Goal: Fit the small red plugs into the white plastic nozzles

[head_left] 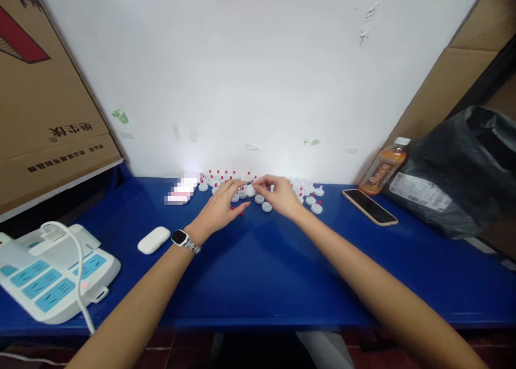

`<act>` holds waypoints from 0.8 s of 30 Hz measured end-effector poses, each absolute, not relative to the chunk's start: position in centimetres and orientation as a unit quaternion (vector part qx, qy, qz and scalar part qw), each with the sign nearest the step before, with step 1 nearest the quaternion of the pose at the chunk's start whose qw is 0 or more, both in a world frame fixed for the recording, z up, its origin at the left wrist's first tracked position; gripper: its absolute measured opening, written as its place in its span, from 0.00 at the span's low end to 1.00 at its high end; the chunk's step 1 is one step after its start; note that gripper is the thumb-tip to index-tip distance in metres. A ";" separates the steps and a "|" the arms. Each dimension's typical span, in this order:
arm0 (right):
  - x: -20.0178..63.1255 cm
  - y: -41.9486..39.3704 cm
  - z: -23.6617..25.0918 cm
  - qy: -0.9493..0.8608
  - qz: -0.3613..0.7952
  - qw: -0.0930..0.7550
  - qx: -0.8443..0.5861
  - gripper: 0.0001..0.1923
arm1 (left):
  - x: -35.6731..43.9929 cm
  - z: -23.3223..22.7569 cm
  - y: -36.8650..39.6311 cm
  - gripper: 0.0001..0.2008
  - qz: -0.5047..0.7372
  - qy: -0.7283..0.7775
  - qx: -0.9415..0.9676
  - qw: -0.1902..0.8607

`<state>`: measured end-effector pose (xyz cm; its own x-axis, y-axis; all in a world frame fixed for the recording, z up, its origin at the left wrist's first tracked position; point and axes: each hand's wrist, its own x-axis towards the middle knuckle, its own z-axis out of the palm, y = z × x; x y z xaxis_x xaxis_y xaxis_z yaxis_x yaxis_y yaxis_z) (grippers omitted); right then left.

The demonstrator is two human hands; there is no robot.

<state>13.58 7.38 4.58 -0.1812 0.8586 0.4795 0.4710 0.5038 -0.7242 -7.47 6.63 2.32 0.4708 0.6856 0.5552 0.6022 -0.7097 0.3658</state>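
Many small white caps with red tips (310, 193) lie in a cluster at the back of the blue table (258, 272), against the white wall. Both my hands reach into that cluster. My left hand (221, 205), with a watch on its wrist, and my right hand (280, 196) meet fingertip to fingertip around one white cap (250, 190). Loose white caps (266, 206) lie just in front of my right hand. A small red piece (237, 210) shows under my left hand's fingers.
A white power strip (52, 275) with a plugged cable sits at the front left, a white earbud case (153, 239) beside it. A phone (370, 207), an orange drink bottle (384, 167) and a black bag (459, 170) stand on the right. Cardboard boxes (44, 89) flank both sides.
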 end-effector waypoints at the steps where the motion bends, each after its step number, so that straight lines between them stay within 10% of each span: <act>1: 13.1 6.3 4.0 -0.740 0.238 0.458 -0.432 0.08 | -7.7 2.0 6.3 0.22 0.333 0.368 0.865 0.068; 24: 10.9 3.6 -0.4 -0.832 0.038 0.261 -0.488 0.06 | -9.0 0.6 3.8 0.10 0.253 0.447 0.847 0.137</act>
